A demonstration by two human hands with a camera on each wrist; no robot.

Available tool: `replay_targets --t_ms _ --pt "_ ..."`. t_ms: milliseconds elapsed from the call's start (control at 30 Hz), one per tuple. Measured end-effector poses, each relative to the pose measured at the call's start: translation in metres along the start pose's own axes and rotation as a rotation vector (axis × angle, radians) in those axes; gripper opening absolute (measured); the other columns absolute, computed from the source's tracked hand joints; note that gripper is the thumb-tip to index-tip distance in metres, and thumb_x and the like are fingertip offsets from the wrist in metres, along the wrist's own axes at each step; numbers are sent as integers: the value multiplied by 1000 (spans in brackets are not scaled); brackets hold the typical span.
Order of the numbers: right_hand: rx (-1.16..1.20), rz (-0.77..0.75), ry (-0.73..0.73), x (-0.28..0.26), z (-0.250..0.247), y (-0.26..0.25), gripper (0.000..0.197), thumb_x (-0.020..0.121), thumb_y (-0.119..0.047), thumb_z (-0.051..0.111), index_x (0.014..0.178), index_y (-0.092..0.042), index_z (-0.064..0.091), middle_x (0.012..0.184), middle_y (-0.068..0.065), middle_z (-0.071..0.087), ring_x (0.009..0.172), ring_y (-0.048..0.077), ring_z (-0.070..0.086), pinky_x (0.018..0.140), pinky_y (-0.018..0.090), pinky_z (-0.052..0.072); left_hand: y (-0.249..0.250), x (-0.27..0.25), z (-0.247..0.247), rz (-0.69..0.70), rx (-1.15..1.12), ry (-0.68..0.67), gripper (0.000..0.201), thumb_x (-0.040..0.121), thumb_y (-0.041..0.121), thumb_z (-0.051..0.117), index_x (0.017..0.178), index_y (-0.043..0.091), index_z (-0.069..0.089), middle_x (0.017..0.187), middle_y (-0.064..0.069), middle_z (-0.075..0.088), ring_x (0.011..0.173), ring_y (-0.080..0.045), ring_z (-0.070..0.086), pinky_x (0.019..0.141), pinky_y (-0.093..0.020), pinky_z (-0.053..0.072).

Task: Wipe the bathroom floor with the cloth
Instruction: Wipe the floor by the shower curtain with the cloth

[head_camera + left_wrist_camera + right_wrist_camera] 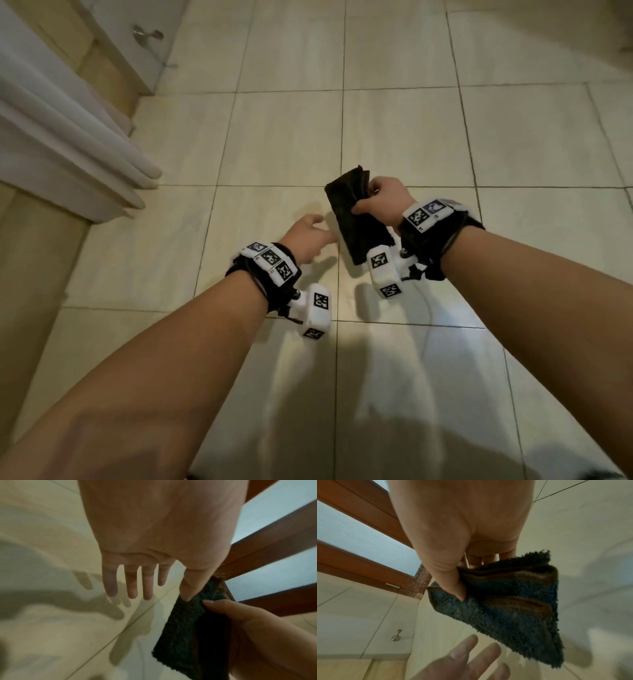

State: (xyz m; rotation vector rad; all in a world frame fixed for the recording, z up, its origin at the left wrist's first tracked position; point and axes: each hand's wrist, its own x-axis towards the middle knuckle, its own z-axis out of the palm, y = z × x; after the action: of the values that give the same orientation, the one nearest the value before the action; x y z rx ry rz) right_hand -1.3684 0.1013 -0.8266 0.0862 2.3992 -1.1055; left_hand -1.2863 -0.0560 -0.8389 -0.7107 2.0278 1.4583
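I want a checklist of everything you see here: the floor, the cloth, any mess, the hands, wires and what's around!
Surface: pale tiled floor with dark grout lines; a faint stain near the left hand.
Job's things: dark fluffy cloth, folded, held up off the floor.
Clutter: nothing seen.
Hands: right hand grips the cloth, thumb pinching it; left hand open, fingers straight, beside the cloth.
Cables: thin cable hangs below the right wrist.
Surroundings: white curtain at left, metal door stopper, wooden door with frosted panes.

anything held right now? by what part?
Right hand pinches the folded dark fluffy cloth near its upper edge, thumb against fingers. Left hand holds nothing.
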Motion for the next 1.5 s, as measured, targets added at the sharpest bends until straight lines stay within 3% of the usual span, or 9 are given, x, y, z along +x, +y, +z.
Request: replay_targets --t_ms 133,300,567,700,833,1033,1167,1367,1500 --pt "105 116 65 -24 30 -25 29 74 -18 81 95 -10 62 99 12 69 91 27 69 82 47 59 -11 -2 -32 -12 -205 -141 28 92 19 60 120 18 62 121 -9 65 111 -25 61 96 -47 48" --pt "287 197 116 -55 51 -53 33 82 -11 75 113 -10 65 102 8 70 92 23 69 80 40 60 -4 -22 -56 64 -267 -247 28 89 15 68 117 17 61 112 -12 70 103 -29 67 93 -52 53" --pt "382 139 -88 -43 104 -46 30 87 -12 72 115 -10 63 106 8 70 96 23 69 80 40 60 -47 -15 -81 84 -202 13 35 87 8 69 119 14 58 112 -13 68 100 -31 67 89 -51 56" --pt "448 178 -151 -55 108 -30 26 91 -13 67 116 -6 61 102 11 70 88 23 70 73 36 60 -56 -31 -76 158 -152 207 26 84 7 67 108 15 61 106 -13 68 96 -30 67 86 -48 58" --pt "453 186 -208 -62 91 -18 22 94 -12 64 115 -8 61 97 11 71 75 20 69 66 32 58 -56 -33 -68 173 -76 229 25 82 7 68 105 16 60 105 -13 68 96 -31 67 87 -48 57" --pt "443 198 -165 -59 70 -2 32 96 -9 59 127 -14 53 103 14 69 80 24 69 74 37 59 -58 -25 -53 160 -13 211 35 87 4 66 121 9 57 113 -14 66 103 -31 64 91 -48 55" --pt "417 268 -81 -60 51 32 35 97 -7 56 130 -13 52 100 13 68 78 24 68 68 35 59 -68 -17 -29 131 9 151 34 88 2 65 121 5 57 117 -16 65 106 -32 63 94 -49 53" --pt "268 275 13 -54 35 83 39 96 -6 54 134 -12 51 100 16 70 71 21 66 68 34 58 -54 -10 -9 295 507 331 18 88 12 54 106 10 56 94 -6 58 81 -23 55 67 -32 43" --pt "248 263 54 -50 31 95 39 94 -4 52 132 -13 52 100 18 70 72 23 66 70 37 59 -51 -12 -5 423 966 449 21 89 20 54 108 10 55 105 -8 51 78 -26 52 60 -34 39"
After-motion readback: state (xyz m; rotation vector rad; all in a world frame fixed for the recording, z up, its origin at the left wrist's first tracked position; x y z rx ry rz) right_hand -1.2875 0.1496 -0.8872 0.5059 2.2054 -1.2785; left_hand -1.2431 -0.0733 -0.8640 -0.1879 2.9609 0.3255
